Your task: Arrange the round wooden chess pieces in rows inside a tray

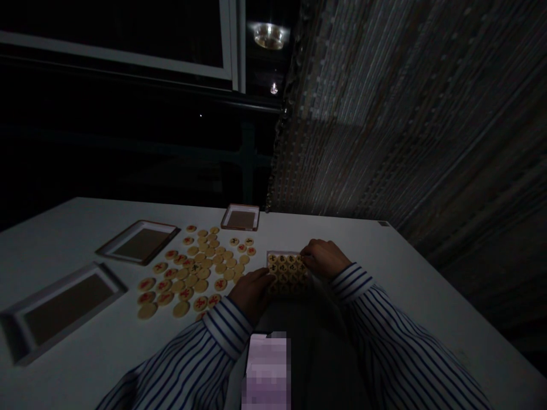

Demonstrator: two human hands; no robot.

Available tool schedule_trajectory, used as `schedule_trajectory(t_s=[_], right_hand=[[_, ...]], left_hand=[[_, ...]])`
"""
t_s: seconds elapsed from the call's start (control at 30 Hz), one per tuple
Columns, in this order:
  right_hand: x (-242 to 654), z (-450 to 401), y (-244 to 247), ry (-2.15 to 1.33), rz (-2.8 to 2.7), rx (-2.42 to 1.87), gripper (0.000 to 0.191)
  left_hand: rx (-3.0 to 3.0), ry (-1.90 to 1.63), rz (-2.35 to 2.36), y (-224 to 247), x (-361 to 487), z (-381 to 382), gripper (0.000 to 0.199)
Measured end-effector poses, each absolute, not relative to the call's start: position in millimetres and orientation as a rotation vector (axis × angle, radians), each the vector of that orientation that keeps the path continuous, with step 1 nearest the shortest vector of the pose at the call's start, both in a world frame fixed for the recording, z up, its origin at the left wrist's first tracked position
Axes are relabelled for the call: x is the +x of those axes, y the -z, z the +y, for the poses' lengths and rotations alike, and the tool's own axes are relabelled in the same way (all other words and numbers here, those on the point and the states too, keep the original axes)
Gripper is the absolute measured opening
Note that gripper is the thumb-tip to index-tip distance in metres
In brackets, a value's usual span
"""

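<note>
A small white-rimmed box (287, 252) holds neat rows of round Chinese chess pieces (282, 267) with dark characters. My left hand (253, 291) grips the box's left side, its fingers together and the tips over the pieces there. At the far right corner, my right hand (326, 257) has its fingers curled and pinched. Whether a piece or the box edge is between them is hidden. Left of the box lie many loose Chinese chess pieces (204, 263), some face down, others with red or dark characters.
Two shallow trays stand behind and left of the loose pieces: a brown-rimmed tray (170, 232) and a smaller tray (257, 217). A longer box (106, 291) is at the left. Below my hands glows a pixelated screen (268, 370). A string curtain (342, 142) hangs beyond the white table (363, 233).
</note>
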State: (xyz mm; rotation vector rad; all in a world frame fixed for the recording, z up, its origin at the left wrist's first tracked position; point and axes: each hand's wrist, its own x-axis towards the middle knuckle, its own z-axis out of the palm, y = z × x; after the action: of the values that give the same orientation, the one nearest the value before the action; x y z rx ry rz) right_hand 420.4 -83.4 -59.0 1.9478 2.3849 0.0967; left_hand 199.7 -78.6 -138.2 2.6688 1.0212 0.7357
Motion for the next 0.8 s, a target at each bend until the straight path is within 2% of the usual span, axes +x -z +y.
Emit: schedule_trajectory(t_s=[0.8], right_hand=[[410.7, -83.8, 52.2, -0.121, 2.254, 1.986, 0.031]], left_hand=[[2.666, -0.755, 1.026, 139.3, 200.5, -79.4, 0.032]])
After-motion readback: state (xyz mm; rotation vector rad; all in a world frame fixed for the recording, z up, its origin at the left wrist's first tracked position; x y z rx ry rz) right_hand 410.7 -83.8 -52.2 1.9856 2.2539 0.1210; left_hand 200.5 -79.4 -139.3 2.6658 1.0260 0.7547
